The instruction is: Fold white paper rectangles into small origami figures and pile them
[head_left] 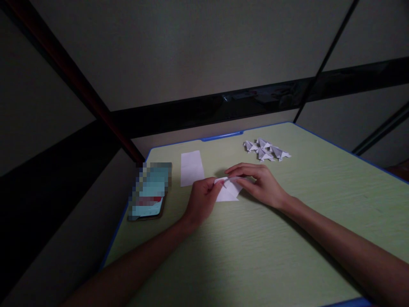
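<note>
A partly folded white paper (pixel 227 195) is held between my two hands above the middle of the table. My left hand (pixel 203 198) is closed on its left side, the thumb pressing on top. On the other side, my right hand (pixel 260 183) pinches a raised flap at the upper right edge, with its fingers reaching behind the paper. Part of the paper is hidden by the fingers. A flat white sheet (pixel 191 168) lies just beyond my left hand. Several small folded paper figures (pixel 264 153) sit grouped beyond my right hand.
A phone (pixel 148 192) with a lit, partly pixelated screen lies at the table's left edge. The light green table (pixel 319 179) has a blue rim and a blue handle (pixel 222 136) at the back. Behind it stand pale panels with a dark glossy band (pixel 198 113).
</note>
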Available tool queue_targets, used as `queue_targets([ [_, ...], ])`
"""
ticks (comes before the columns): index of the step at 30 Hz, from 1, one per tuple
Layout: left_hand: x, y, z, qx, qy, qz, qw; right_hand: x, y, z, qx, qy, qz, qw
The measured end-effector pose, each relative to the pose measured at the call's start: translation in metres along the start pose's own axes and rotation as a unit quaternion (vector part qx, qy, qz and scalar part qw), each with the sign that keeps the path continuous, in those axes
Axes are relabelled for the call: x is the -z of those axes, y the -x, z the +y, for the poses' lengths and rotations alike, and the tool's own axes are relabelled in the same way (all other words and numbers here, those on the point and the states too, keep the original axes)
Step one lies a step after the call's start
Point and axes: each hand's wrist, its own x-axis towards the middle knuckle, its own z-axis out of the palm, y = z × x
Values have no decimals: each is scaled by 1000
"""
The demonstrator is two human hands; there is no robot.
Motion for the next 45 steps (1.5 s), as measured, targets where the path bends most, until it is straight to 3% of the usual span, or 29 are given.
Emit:
queue_targets([
  [9,0,0,1,32,66,-18,997,-16,2,-9,-5,71,86,994],
  [14,0,0,3,56,83,-34,994,-19,3,-11,-17,96,105,990],
  [17,-1,-2,0,49,78,-16,996,-20,4,-10,3,103,106,989],
  [24,0,-4,-5,64,152,16,986,-13,7,-5,140,141,-5,980],
  [29,0,-5,-14,77,211,46,973,-12,7,-1,154,148,-24,977],
  [34,-2,-8,-23,109,242,136,954,-13,6,-1,159,160,-37,974],
  [40,0,-6,-12,84,198,14,976,-10,5,-2,168,126,-66,976],
  [43,2,-5,-8,55,169,31,984,-8,4,0,151,47,-77,984],
  [45,3,-5,-8,37,170,46,984,-6,2,-1,102,-23,-77,992],
])
